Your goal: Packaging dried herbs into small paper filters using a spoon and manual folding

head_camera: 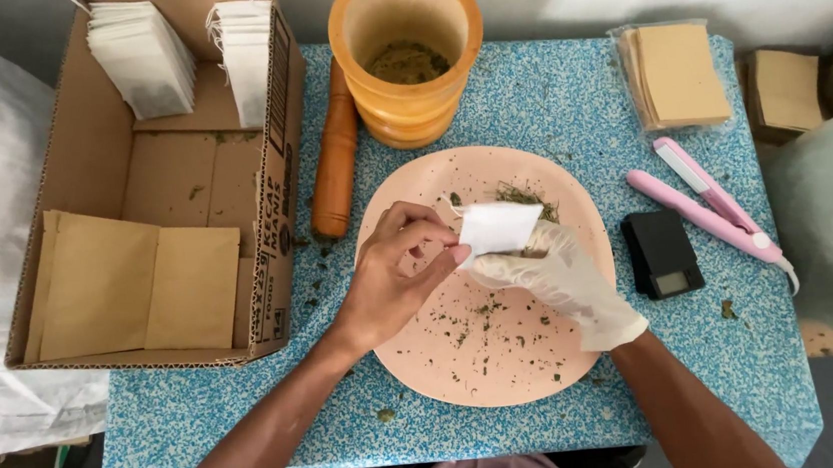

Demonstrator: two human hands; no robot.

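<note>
A small white paper sachet (pixel 498 226) is held over a round pink plate (pixel 418 364) strewn with dried green herb bits. My left hand (pixel 390 276), bare, pinches the sachet's left edge with thumb and fingers. My right hand (pixel 555 272) wears a white glove and supports the sachet from below and behind. A small heap of dried herb (pixel 524 197) lies on the plate just beyond the sachet.
A wooden mortar (pixel 407 49) with herb inside and a wooden pestle (pixel 335 161) stand behind the plate. A cardboard box (pixel 270 227) at left holds white sachets and brown envelopes. At right lie a black pocket scale (pixel 661 255), a pink sealing iron (pixel 711 208) and brown envelopes (pixel 676 74).
</note>
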